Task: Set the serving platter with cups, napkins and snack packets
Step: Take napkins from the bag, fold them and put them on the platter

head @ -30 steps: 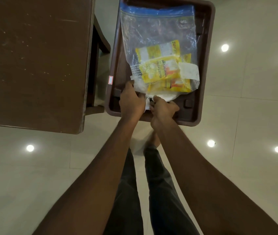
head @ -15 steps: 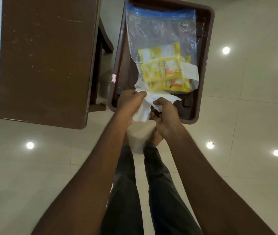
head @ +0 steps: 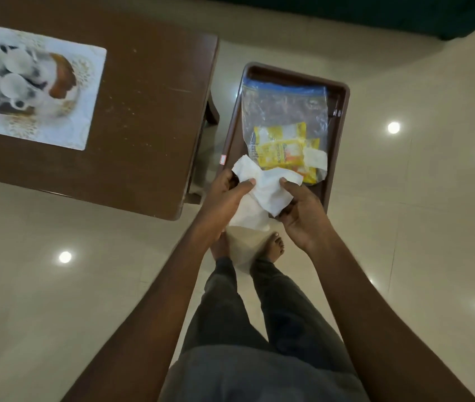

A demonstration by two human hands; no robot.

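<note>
A white paper napkin (head: pixel 262 192) is spread between both hands above the near end of the brown plastic stool (head: pixel 339 132). My left hand (head: pixel 224 198) pinches its left side and my right hand (head: pixel 300 213) grips its right side. On the stool lies a clear zip bag (head: pixel 282 111) with a blue seal, holding yellow snack packets (head: pixel 282 149). Far left on the wooden table, a platter (head: pixel 62 79) carries several white cups (head: pixel 12 82).
The dark wooden table (head: pixel 143 117) stands left of the stool, with a white patterned mat (head: pixel 56 129) under the platter. Below is a glossy beige tiled floor (head: pixel 419 213) with light reflections. My legs and bare feet (head: pixel 272 248) stand under the hands.
The napkin has come out from the bag's near end and is lifted and opened between both hands. The view has drawn back, bringing the mat and cups into sight.
</note>
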